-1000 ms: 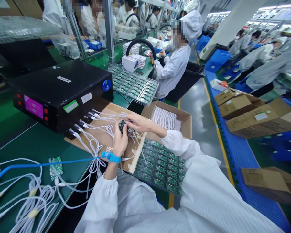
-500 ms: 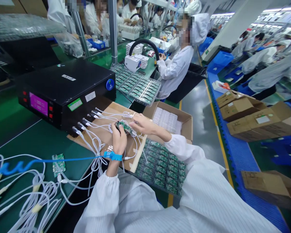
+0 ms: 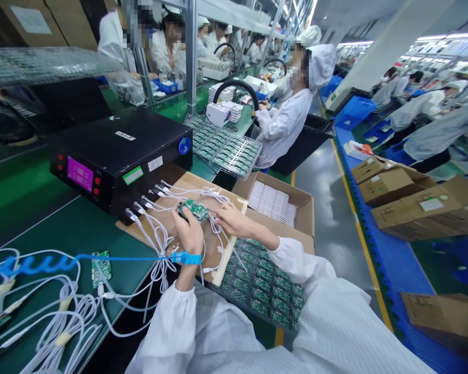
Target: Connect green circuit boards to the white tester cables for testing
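Observation:
My left hand (image 3: pixel 190 231), a blue wrist strap (image 3: pixel 186 258) around its wrist, is closed on the left end of a green circuit board (image 3: pixel 197 209). At the board's right end, my right hand (image 3: pixel 234 219) pinches a white cable (image 3: pixel 215 227); whether its plug sits in the board is hidden by the fingers. Under both hands lies a cardboard sheet (image 3: pixel 187 182), crossed by several white cables. These run from the front of a black tester (image 3: pixel 120 140) with a lit pink screen (image 3: pixel 80 174).
A tray of boards (image 3: pixel 261 280) lies below the cardboard, near my lap. Behind it stands a carton (image 3: pixel 306 208) of white pieces. Tangled cables and another board (image 3: pixel 102 267) lie on the green bench at left. A co-worker (image 3: pixel 288 114) sits beyond more board trays (image 3: pixel 230 150).
The view has shifted slightly, moving the scene right and down. The circuit board now shows its face more flatly, and my right hand has lowered beside its right end.

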`<state>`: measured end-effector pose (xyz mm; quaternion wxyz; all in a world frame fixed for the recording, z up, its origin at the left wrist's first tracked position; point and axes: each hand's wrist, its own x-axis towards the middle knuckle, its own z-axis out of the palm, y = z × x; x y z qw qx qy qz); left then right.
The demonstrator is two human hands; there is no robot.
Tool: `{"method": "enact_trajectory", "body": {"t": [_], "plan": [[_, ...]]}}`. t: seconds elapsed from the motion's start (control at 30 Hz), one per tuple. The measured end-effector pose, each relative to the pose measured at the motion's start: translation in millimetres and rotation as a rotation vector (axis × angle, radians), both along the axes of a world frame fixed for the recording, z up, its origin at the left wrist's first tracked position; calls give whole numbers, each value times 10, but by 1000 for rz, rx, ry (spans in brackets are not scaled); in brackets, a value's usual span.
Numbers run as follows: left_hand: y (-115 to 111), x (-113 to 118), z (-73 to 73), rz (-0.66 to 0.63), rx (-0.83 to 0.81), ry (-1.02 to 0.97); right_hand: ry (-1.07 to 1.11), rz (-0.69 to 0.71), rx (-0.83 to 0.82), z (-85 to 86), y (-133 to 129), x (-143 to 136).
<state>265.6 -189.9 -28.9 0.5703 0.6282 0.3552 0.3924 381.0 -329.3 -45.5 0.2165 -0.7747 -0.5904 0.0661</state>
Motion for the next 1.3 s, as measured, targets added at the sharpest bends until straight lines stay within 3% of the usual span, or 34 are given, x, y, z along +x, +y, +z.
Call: {"method": "enact_trajectory", "body": {"t": [0.07, 0.17, 0.33, 0.4, 0.47, 0.6, 0.77, 1.0, 1.17, 1.3], "plan": [[61, -27, 29, 38, -33, -20, -6, 25, -17, 16, -18, 12], [136, -127, 85, -101, -132, -8, 37, 49, 83, 134, -58, 7], [95, -498, 289, -665, -110, 106, 419, -190, 353, 502, -124, -230], [53, -669, 352, -915, -74, 152, 563, -205, 308, 583, -140, -417], [29, -817, 364, -1059, -61, 223, 654, -169, 217, 589, -145, -628], [67, -1028, 304, -1084, -81, 335, 752, -231, 247, 469, -137, -1034], [121, -1254, 277, -1205, -58, 447, 1010, -156, 419, 300, -155, -1447], [-8, -1531, 176, -1221, 49, 577, 1332, -344, 460, 46, -351, -1935], [-177, -1546, 93, -1165, 162, 587, 1644, -586, 561, -175, -503, -2240], [-291, -1536, 156, -1112, 306, 589, 1723, -654, 616, -227, -519, -2345]]}}
